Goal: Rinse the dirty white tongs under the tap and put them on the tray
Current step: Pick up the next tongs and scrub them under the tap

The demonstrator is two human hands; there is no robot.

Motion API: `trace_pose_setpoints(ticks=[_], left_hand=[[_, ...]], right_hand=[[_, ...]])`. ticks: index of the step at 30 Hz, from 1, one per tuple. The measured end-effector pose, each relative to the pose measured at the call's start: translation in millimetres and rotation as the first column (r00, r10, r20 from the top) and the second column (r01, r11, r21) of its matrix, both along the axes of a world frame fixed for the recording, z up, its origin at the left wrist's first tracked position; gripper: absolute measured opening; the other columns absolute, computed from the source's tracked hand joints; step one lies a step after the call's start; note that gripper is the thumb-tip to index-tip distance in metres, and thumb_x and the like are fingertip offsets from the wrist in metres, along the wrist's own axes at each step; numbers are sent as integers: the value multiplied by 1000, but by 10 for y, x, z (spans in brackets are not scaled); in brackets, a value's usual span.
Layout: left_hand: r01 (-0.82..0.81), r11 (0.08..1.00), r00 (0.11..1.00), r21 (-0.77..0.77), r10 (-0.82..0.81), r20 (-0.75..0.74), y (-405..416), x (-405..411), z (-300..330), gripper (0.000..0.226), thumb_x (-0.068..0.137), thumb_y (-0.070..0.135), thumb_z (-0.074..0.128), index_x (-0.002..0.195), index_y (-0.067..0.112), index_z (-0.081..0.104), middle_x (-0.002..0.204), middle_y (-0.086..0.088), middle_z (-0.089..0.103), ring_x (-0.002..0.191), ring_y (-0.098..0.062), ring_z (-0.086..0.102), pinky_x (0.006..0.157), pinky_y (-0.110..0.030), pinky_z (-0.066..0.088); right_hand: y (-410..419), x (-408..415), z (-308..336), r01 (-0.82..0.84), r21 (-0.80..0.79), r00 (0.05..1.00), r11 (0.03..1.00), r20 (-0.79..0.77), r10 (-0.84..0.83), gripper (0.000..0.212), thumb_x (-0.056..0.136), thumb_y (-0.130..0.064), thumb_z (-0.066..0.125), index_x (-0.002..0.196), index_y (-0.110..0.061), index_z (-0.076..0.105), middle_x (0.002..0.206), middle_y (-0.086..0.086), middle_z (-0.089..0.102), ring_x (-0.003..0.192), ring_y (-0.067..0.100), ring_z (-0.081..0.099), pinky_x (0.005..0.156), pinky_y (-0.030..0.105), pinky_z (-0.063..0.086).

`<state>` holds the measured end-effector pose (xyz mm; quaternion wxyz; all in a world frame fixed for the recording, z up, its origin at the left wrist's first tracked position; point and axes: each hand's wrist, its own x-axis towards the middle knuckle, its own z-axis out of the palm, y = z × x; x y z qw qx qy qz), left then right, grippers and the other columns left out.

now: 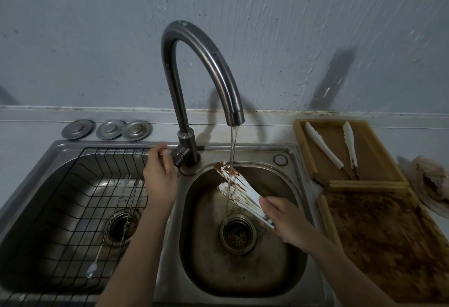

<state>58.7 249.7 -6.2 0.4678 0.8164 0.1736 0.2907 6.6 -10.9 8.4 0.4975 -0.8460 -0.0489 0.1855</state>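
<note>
My right hand (286, 221) grips a pair of white tongs (237, 187) by the handle end over the right sink basin (279, 270). Brown smears cover the tongs' spread tips, which point up and left into the water stream (232, 146) that falls from the curved tap (194, 63). My left hand (159, 173) rests at the tap's lever (178, 156), fingers curled around it. On the counter to the right lies a wooden tray (364, 161) with two white tongs (323, 148) in it.
The left basin holds a black wire basket (73, 209) with a long spoon and a fork. Three metal sink plugs (107, 129) sit behind it. A stained wooden board (379, 238) lies in front of the tray, and a dirty plate (430, 182) at the far right.
</note>
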Motion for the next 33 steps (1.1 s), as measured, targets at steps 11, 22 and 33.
trace_pose_setpoints(ticks=[11,22,33], left_hand=[[76,767,906,-637,-320,-277,-1113,-742,-231,53,70,31,79,113,14,52,115,-2,58,104,-14,58,86,-24,48],[14,577,834,-817,-457,-309,-1053,-619,-184,24,74,26,77,81,6,68,59,-5,72,51,-14,67,44,-20,49],[110,715,773,-690,-498,-393,-980,-530,-188,31,76,38,73,75,7,67,50,-3,67,43,-13,62,38,-21,43]], right_hand=[[246,-79,-75,-55,-133,984,990,161,77,33,96,-36,38,68,-30,55,57,-6,54,50,0,52,50,15,34],[205,-216,-126,-91,-137,984,986,138,110,36,97,-34,37,64,-31,51,56,-5,51,49,0,49,50,13,37],[84,-270,-181,-96,-206,982,974,138,126,36,97,-35,37,68,-22,54,54,-3,50,43,1,46,46,16,35]])
